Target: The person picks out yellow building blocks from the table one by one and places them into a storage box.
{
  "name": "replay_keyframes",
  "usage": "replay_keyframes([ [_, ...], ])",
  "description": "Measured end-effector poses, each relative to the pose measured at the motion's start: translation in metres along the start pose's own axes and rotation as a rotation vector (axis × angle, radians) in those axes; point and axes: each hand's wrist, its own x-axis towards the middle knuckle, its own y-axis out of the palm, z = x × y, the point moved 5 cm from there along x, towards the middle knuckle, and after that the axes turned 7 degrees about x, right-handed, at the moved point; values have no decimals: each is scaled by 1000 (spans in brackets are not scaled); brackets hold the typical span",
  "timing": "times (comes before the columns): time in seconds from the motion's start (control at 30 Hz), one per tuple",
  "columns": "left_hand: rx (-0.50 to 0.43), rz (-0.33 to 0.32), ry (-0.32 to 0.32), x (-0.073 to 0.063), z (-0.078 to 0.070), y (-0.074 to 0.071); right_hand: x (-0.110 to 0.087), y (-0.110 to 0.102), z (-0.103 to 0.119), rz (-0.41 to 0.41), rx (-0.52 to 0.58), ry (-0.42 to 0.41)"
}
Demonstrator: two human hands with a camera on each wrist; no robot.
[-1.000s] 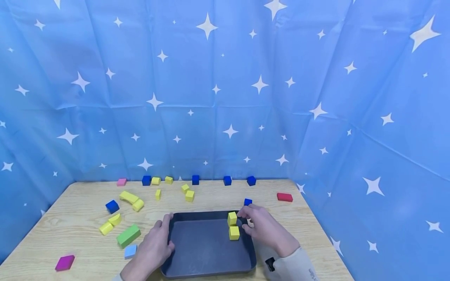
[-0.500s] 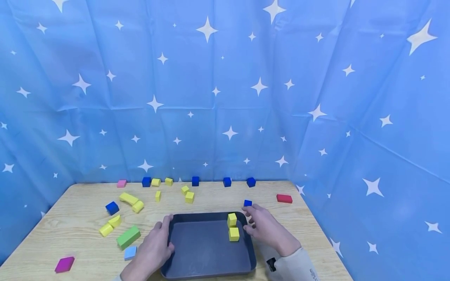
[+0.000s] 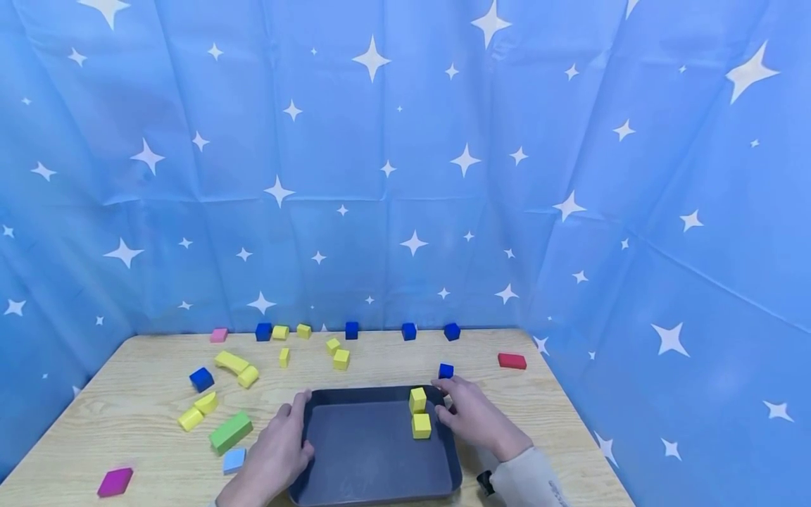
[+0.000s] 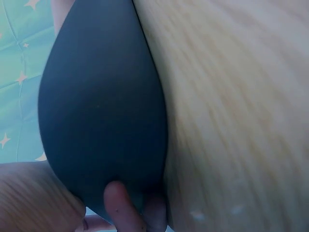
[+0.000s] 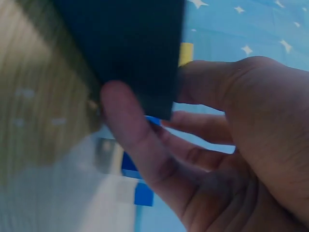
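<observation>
A dark shallow tray [image 3: 361, 454] lies on the wooden table in front of me, with two yellow blocks [image 3: 421, 426] inside near its far right corner. My left hand [image 3: 275, 447] holds the tray's left side; in the left wrist view, fingers lie against the dark wall [image 4: 101, 106]. At the far right corner, my right hand [image 3: 478, 415] grips the rim. From the right wrist, one finger runs along the outside of the tray wall [image 5: 130, 48], and the thumb reaches over to the other face. The tips inside the tray are partly hidden.
Just beyond the right hand stands a blue cube [image 3: 446, 370]; a red block [image 3: 512, 361] is farther right. Left of the tray lie a green block [image 3: 231, 432], a light blue block [image 3: 234, 460] and a magenta block [image 3: 115, 482]. Several yellow and blue blocks line the back.
My right hand has shifted slightly and settled onto the tray's right corner, its sleeve moving left. The head view has tilted up a little. Left hand, tray and blocks keep their places.
</observation>
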Motion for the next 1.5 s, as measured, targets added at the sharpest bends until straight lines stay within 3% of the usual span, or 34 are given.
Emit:
replay_keyframes([
  [0.2, -4, 8, -18, 1, -2, 1, 3, 4, -6, -31, 19, -43],
  [0.47, -2, 11, -27, 0, -1, 1, 5, 8, -10, -39, 25, -11],
  [0.87, -1, -37, 14, -3, 5, -10, 5, 8, -8, -50, 21, -33],
  [1.1, 9, -123, 1, -1, 17, -33, 5, 8, -8, -47, 38, -28],
  [1.33, 26, -219, 13, 0, 42, -62, 5, 8, -8, -46, 34, -31],
  [1.5, 46, -253, -21, 2, 63, -82, 6, 8, -9, -41, 37, -23],
])
